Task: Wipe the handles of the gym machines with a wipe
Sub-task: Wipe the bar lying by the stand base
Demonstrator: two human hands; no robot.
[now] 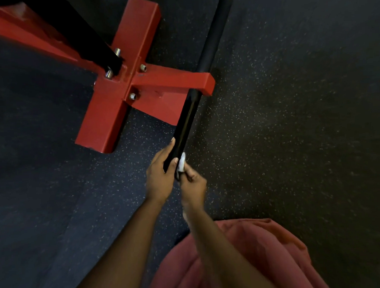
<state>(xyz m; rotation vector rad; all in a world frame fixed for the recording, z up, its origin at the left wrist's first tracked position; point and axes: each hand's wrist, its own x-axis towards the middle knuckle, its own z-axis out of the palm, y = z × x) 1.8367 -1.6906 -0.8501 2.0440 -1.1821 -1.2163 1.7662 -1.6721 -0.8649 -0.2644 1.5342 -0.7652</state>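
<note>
Left hand [159, 177] grips handle [185, 126]; right hand [193, 186] pinches wipe [182, 163] against it.

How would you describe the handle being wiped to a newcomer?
Find the red cross-shaped frame on the speckled floor. From the end of its thin arm a glossy black bar runs toward the person, gripped by the left hand. Unlike the matte stretch beyond the frame, it shines and a white wipe touches it.
</note>
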